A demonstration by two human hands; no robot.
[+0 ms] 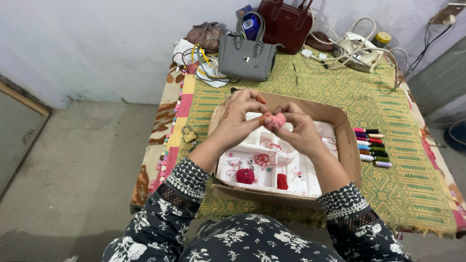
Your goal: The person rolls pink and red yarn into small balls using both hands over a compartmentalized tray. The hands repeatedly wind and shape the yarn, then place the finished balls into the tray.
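My left hand (241, 116) and my right hand (297, 127) meet above an open cardboard box (347, 145), both pinching a small pink woolly piece (277, 120) between the fingertips. Inside the box lies a white foam tray (301, 177) holding a dark red yarn ball (245, 176), a small red piece (282, 181), tangled red thread (263, 159) and small beads. Both forearms wear dark sleeves with a white floral pattern.
The box sits on a green and yellow patterned cloth (388, 189) over a table. A row of coloured thread spools (372, 147) lies right of the box, a padlock (189, 134) left of it. A grey handbag (246, 56), a dark red handbag (285, 24) and white cables (361, 51) stand behind.
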